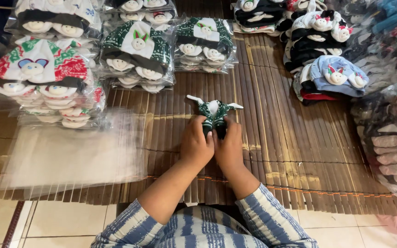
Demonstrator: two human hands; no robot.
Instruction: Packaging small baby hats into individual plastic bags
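Observation:
A small green and white knitted hat (213, 110) with two white pointed ears lies on the brown bamboo mat (276, 138) in front of me. My left hand (196, 143) and my right hand (229, 146) rest side by side on its near end, fingers curled down and pinching the dark fabric against the mat. The far part of the hat, with its white face patch, sticks out beyond my fingertips. Both forearms come up from the bottom in blue and white striped sleeves.
Clear bags of stacked knitted hats (138, 53) lie at the back left and centre. Loose hats (336, 76) are piled at the back right. A stack of flat clear plastic bags (70, 154) lies on the left. More bagged goods (391, 147) crowd the right edge.

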